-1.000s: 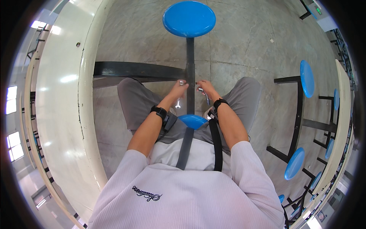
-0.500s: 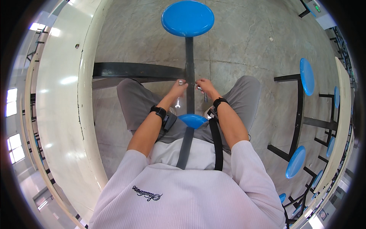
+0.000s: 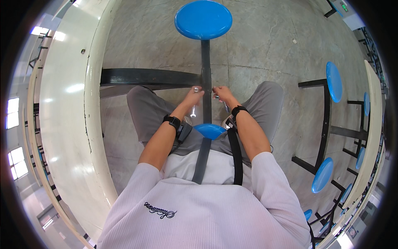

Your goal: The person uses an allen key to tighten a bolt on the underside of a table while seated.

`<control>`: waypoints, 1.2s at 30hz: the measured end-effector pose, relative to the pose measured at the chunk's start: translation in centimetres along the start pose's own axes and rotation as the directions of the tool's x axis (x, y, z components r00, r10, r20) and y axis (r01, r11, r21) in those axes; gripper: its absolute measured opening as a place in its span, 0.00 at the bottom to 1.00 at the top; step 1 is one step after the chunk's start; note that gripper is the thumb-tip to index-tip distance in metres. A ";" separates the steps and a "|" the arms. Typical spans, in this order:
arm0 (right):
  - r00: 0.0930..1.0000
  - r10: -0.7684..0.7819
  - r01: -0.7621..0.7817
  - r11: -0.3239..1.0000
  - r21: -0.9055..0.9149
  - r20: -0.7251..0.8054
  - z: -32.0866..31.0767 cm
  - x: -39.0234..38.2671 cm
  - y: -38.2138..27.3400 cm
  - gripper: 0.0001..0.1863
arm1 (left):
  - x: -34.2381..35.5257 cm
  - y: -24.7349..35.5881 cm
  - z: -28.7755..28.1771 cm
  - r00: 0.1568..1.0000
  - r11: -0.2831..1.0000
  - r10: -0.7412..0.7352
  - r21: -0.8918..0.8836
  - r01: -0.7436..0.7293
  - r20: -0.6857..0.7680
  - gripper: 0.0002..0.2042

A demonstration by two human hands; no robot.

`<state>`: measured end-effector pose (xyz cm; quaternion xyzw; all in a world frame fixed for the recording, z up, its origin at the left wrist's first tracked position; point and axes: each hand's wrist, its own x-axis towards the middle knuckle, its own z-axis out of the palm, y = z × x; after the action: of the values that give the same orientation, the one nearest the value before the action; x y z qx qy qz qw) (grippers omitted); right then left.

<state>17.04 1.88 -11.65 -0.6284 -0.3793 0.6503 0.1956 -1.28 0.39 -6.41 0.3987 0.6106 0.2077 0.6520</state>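
In the middle of the frame, just left of the upright black bar [image 3: 206, 62], the left hand [image 3: 193, 97] has its fingers [image 3: 200, 92] curled closed around a silver wrench [image 3: 193, 112]; its ring end shows above the grip and its open end points down below it. Just right of the bar, the right hand [image 3: 224, 94] has its fingers bent close together on a second silver tool [image 3: 226, 107], whose handle slants down to the lower right; how firmly it is gripped, I cannot tell. Both hands are near the bar's sides, and whether either touches it is too small to make out. A black beam [image 3: 149, 76] runs from the bar to the white counter [image 3: 66, 116] that fills the left of the frame. A round blue seat [image 3: 203, 20] tops the bar at upper centre, and another blue seat [image 3: 210, 130] shows between the knees, partly hidden. Dark wristbands [image 3: 172, 121] circle both wrists. Grey trousers [image 3: 145, 110] flank the hands over the concrete floor [image 3: 257, 45], and more blue stools [image 3: 333, 81] line the right side.
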 end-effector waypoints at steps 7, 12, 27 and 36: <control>0.998 -0.064 0.065 0.996 0.068 -0.027 0.0 -0.5 -0.4 0.18 | -0.1 0.1 -0.1 1.000 1.000 -0.002 -0.016 0.002 0.006 0.20; 0.999 -0.030 0.032 0.999 0.041 -0.033 0.2 -0.5 -0.2 0.17 | 0.0 -0.1 0.0 1.000 1.000 0.010 -0.025 -0.010 -0.001 0.20; 0.999 -0.030 0.033 0.996 0.081 -0.044 0.2 -0.2 0.2 0.17 | -0.1 -0.1 -0.2 1.000 0.999 0.012 -0.053 -0.012 0.010 0.20; 0.999 -0.019 0.018 1.000 0.014 0.030 0.0 0.2 0.1 0.17 | -0.1 0.1 0.0 1.000 0.999 0.010 -0.040 -0.010 -0.001 0.21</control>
<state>17.02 1.99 -11.86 -0.6137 -0.3836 0.6604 0.2000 -1.26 0.39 -6.27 0.3885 0.6045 0.2235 0.6585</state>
